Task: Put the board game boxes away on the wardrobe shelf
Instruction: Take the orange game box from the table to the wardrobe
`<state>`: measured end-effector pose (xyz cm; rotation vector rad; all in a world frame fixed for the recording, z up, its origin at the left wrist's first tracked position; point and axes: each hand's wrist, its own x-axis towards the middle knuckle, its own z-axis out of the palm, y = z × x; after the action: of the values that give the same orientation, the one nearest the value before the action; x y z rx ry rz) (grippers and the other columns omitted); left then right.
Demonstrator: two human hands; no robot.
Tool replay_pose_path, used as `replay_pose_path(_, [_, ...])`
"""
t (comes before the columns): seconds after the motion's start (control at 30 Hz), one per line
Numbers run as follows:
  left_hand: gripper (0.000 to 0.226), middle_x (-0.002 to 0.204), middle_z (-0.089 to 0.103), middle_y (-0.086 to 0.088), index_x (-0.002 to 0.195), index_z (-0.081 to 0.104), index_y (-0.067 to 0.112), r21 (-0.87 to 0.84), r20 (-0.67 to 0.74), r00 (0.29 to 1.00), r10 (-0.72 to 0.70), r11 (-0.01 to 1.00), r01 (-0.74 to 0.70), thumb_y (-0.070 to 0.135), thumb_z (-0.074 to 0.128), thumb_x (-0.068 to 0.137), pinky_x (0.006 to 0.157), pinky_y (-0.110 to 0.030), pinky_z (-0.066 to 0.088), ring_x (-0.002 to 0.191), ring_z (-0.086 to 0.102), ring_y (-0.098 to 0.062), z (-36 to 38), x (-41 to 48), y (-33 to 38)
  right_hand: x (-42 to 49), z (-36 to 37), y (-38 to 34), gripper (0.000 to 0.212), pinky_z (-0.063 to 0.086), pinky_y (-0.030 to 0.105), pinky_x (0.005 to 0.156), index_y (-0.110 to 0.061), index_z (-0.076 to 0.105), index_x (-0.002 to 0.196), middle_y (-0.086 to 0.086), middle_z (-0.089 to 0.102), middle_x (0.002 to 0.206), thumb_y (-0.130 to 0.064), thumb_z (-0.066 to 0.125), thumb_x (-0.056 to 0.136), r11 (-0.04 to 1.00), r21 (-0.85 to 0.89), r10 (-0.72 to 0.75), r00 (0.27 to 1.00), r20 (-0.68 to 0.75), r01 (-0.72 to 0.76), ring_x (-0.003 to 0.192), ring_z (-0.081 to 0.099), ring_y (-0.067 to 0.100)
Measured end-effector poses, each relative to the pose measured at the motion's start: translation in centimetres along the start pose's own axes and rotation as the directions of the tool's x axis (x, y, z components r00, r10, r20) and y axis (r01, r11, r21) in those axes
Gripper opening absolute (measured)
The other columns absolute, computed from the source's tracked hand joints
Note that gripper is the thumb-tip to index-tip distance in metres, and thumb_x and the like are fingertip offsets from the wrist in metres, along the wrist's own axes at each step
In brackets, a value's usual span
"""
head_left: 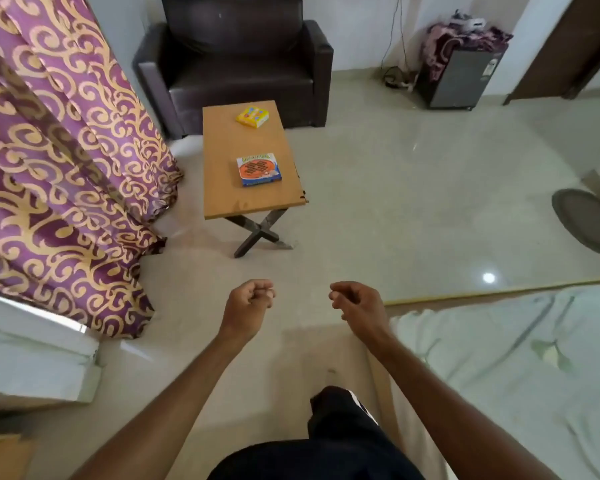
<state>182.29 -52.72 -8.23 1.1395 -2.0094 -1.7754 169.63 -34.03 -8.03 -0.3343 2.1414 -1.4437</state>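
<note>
At the bottom centre of the frame a leg in dark trousers (pixel 340 431) steps over the pale tiled floor (pixel 413 202). Both bare forearms reach forward from the lower edge. The left hand (pixel 248 301) and the right hand (pixel 355 303) hang in the air just below the middle of the frame, apart from each other, each with fingers loosely curled inward and gripping nothing.

A bed with a light sheet (pixel 520 368) fills the lower right; a purple curtain with gold swirls (pixel 56 174) fills the left side.

Above the hands, in the centre, stands a small wooden tabletop (pixel 222 188) on crossed dark legs. On its nearer half lies the orange and blue board game box (pixel 258 170); its printing is too blurred to read. On the far end, well apart from it, lies the yellow box (pixel 252 116), its lettering also unreadable.

Behind the table, at top centre, is a dark brown armchair (pixel 236 60). At the upper right a small grey fridge (pixel 459 76) carries a heap of cloth.
</note>
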Motion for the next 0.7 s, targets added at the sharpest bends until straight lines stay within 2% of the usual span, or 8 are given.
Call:
replay_pose_path(0.1, [0.020, 0.091, 0.074, -0.004, 0.093, 0.067, 0.023, -0.005, -0.024, 0.999, -0.023, 1.000, 0.023, 0.005, 0.061, 0.087, 0.065, -0.018, 0.046, 0.079, 0.066, -0.016, 1.4, 7.0, 1.4, 8.5, 0.0, -2.0, 0.017, 0.056, 0.026, 0.073, -0.018, 0.072, 0.105, -0.002, 0.074, 0.088, -0.017, 0.063, 0.090, 0.999, -0.022, -0.032, 0.999, 0.025, 0.033, 0.081, 0.069, 0.010])
replay_pose_path(0.37, [0.015, 0.092, 0.074, -0.004, 0.103, 0.069, 0.013, -0.049, -0.152, 0.984, -0.096, 0.995, 0.089, 0.011, 0.061, 0.090, 0.072, -0.025, 0.047, 0.082, 0.067, -0.017, 2.2, 24.7, 7.3, 30.7, 1.5, -9.2, 0.015, 0.057, 0.028, 0.071, -0.018, 0.073, 0.101, -0.002, 0.074, 0.084, -0.016, 0.064, 0.088, 0.994, -0.093, -0.039, 0.988, 0.152, 0.053, 0.079, 0.069, 0.012])
replay_pose_path(0.5, [0.016, 0.091, 0.073, -0.008, 0.099, 0.069, 0.021, -0.081, -0.177, 0.978, -0.110, 0.992, 0.097, 0.022, 0.063, 0.084, 0.070, -0.027, 0.047, 0.079, 0.066, -0.016, 1.5, 31.5, 8.8, 38.9, 3.7, -12.1, 0.017, 0.057, 0.028, 0.073, -0.018, 0.072, 0.103, -0.002, 0.074, 0.089, -0.017, 0.064, 0.089, 0.986, -0.152, -0.037, 0.973, 0.227, 0.073, 0.081, 0.069, 0.011])
replay_pose_path(0.63, [0.015, 0.090, 0.073, -0.009, 0.096, 0.069, 0.021, -0.068, -0.180, 0.973, -0.144, 0.989, 0.134, 0.009, 0.061, 0.090, 0.067, -0.025, 0.050, 0.077, 0.065, -0.016, -0.1, 40.9, 9.0, 48.8, 8.0, -13.8, 0.017, 0.059, 0.033, 0.080, -0.019, 0.071, 0.105, 0.000, 0.073, 0.096, -0.021, 0.064, 0.089, 0.971, -0.223, -0.025, 0.961, 0.276, 0.090, 0.088, 0.068, 0.013])
replay_pose_path(0.7, [0.016, 0.091, 0.073, -0.007, 0.094, 0.068, 0.024, -0.042, -0.157, 0.973, -0.171, 0.985, 0.166, 0.009, 0.062, 0.089, 0.079, -0.031, 0.055, 0.083, 0.067, -0.018, -1.4, 46.9, 8.2, 54.0, 10.8, -14.3, 0.017, 0.058, 0.033, 0.082, -0.018, 0.071, 0.105, 0.000, 0.073, 0.098, -0.021, 0.064, 0.090, 0.966, -0.246, -0.007, 0.960, 0.279, 0.079, 0.091, 0.068, 0.014])
